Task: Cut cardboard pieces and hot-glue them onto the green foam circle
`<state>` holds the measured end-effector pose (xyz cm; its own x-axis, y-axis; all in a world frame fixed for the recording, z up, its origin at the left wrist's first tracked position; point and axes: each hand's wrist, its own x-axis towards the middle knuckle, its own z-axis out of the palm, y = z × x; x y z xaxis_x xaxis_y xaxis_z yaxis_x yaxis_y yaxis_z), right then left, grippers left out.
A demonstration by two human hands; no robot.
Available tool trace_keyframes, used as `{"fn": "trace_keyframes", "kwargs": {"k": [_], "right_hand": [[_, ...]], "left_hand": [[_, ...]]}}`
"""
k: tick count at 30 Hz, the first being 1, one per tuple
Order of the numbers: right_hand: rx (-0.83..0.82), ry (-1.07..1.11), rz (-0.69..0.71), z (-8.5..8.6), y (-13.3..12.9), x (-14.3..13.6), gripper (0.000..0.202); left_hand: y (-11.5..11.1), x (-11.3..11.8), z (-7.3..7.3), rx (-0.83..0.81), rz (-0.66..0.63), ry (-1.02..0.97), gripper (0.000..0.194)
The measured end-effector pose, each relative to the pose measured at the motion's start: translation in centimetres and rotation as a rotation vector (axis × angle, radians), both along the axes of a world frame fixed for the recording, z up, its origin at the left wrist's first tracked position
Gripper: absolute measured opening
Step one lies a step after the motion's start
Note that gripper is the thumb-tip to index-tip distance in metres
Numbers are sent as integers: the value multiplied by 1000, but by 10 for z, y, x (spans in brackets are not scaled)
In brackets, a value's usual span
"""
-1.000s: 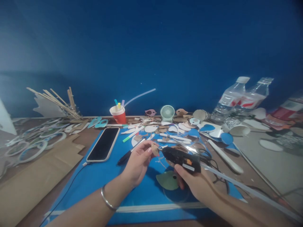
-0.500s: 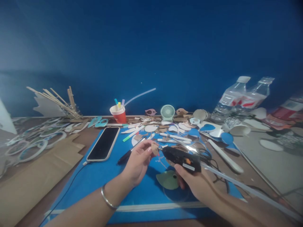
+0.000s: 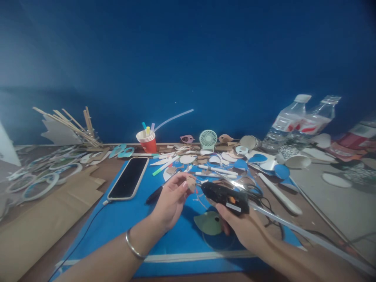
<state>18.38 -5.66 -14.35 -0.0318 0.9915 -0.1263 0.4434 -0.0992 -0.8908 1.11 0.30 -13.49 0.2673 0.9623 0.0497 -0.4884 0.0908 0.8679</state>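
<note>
Between thumb and fingers, my left hand (image 3: 172,201) pinches a small brown cardboard piece (image 3: 191,184). My right hand (image 3: 239,223) is wrapped round a black glue gun (image 3: 225,197), whose tip points left and is at the cardboard piece; whether they touch is too small to tell. A long clear glue stick (image 3: 308,235) runs out of the back of the gun. Below the gun, a green bird-shaped cutout (image 3: 208,223) with a dark eye spot lies on the blue mat (image 3: 117,239), beside my right fingers.
A phone (image 3: 128,179) with a cable lies left on the mat. Behind are a red paper cup (image 3: 149,145), a small fan (image 3: 208,140), pens and paper scraps. Plastic bottles (image 3: 289,117) stand right; paper rings (image 3: 41,188), cardboard (image 3: 55,211) and wooden sticks (image 3: 70,125) are left.
The small cardboard piece has turned slightly in my left fingers and shifted a little left. Both hands otherwise keep nearly the same place.
</note>
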Motion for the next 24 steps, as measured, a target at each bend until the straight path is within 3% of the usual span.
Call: {"fn": "trace_keyframes", "kwargs": {"k": [5,11,17,20,24], "right_hand": [[40,78,31,1,-2,1,42],[57,121,73,1,-3,1,45],[94,419,5,-6,0,2,39],[109,520,-74,-8,2,2,34],[126,629,-133,-10,4,1,28]], "left_hand": [[1,-1,-1,19,-4,-21,10],[1,-1,1,-13,23,-28,10],[2,-1,6,-9,39,-34,13],[6,-4,12,-19,9,73,13],[11,-10,18,-53,-137,321,16]]}}
